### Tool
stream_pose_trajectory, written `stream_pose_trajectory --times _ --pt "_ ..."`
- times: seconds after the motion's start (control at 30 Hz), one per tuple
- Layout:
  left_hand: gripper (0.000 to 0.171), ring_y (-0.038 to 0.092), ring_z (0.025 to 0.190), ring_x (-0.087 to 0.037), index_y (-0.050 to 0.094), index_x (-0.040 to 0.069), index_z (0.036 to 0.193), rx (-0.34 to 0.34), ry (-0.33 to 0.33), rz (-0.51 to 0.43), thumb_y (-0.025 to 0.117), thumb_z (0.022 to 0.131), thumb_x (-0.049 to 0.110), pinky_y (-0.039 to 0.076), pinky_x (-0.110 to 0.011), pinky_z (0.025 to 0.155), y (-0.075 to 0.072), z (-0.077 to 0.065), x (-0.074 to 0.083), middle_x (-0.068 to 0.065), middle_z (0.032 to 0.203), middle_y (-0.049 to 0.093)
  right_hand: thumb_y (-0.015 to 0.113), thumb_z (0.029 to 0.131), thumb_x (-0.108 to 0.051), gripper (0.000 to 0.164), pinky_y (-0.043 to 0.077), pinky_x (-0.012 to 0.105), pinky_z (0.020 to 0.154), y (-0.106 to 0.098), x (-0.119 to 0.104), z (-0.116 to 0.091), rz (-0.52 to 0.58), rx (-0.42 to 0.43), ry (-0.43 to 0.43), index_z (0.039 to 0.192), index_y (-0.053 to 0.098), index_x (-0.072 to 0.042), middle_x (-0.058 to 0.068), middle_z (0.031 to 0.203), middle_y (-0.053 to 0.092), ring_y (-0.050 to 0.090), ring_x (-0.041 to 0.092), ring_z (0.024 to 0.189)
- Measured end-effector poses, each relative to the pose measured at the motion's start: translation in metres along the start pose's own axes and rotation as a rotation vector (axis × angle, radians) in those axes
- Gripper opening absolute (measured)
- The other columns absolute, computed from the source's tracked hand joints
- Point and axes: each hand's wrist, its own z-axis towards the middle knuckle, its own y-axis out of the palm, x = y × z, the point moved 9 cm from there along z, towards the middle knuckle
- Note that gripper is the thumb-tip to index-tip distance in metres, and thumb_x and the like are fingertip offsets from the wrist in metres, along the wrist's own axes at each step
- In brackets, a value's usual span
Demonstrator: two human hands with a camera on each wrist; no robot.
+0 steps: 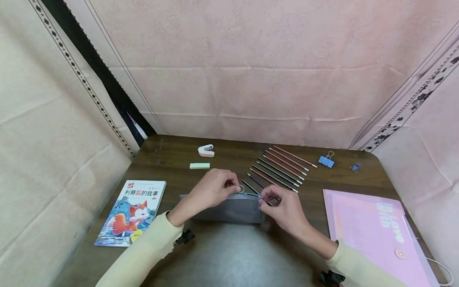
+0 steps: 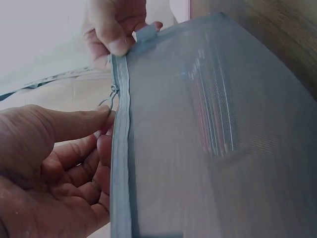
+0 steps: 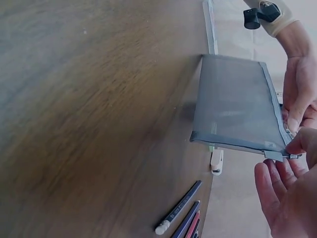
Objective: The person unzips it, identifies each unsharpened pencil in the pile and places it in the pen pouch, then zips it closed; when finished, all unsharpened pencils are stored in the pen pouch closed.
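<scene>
A grey mesh zipper pouch [image 1: 229, 209] stands on edge at the front of the table, its zipper along the top. My left hand [image 1: 216, 187] pinches the ring on the zipper pull [image 2: 109, 101] between thumb and finger. At the pouch's right end, my right hand [image 1: 283, 205] grips the corner by the zipper's end, beside a small fabric tab [image 3: 273, 155]. In the left wrist view, the pencils [image 2: 213, 114] show through the see-through mesh; whether any lie inside cannot be told there. The zipper runs straight between both hands.
Behind the pouch lies a row of several pencils [image 1: 276, 169]. A white stapler [image 1: 206, 150] and pale green block [image 1: 199, 166] are at the back. Blue binder clips [image 1: 326, 161] lie back right, a pink folder [image 1: 380, 235] at right, a fox storybook [image 1: 132, 213] at left.
</scene>
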Motion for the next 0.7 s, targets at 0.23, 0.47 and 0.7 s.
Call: stream_pose_trajectory --times 0.23,0.47,0.7 --pt "0.009 0.052 0.065 -0.007 0.067 0.028 0.081 0.018 -0.032 0.028 0.069 0.089 0.03 0.043 -0.023 0.058 -0.009 -0.001 -0.022 0.013 0.069 0.057 0.076 0.081 -0.019 0.017 0.056 0.026 0.063 -0.004 0.004 -0.006 0.013 -0.001 0.01 0.088 0.064 -0.028 -0.014 0.079 0.064 0.061 0.008 0.072" --pt "0.007 0.053 0.066 -0.009 0.066 0.03 0.083 0.006 -0.102 0.044 0.07 0.088 0.032 0.043 -0.026 0.057 -0.016 -0.006 -0.045 0.012 0.071 0.059 0.075 0.081 -0.018 0.018 0.054 0.025 0.06 -0.003 0.008 -0.006 0.031 -0.03 -0.002 0.088 0.063 -0.029 -0.012 0.077 0.065 0.062 0.005 0.07" --pt "0.005 0.054 0.069 -0.012 0.067 0.031 0.085 -0.034 -0.071 -0.116 0.068 0.089 0.033 0.045 -0.028 0.058 -0.025 -0.011 -0.061 0.009 0.075 0.06 0.075 0.081 -0.014 0.021 0.053 0.024 0.058 -0.005 0.014 -0.003 0.052 -0.074 -0.004 0.089 0.062 -0.028 -0.011 0.076 0.064 0.061 0.007 0.069"
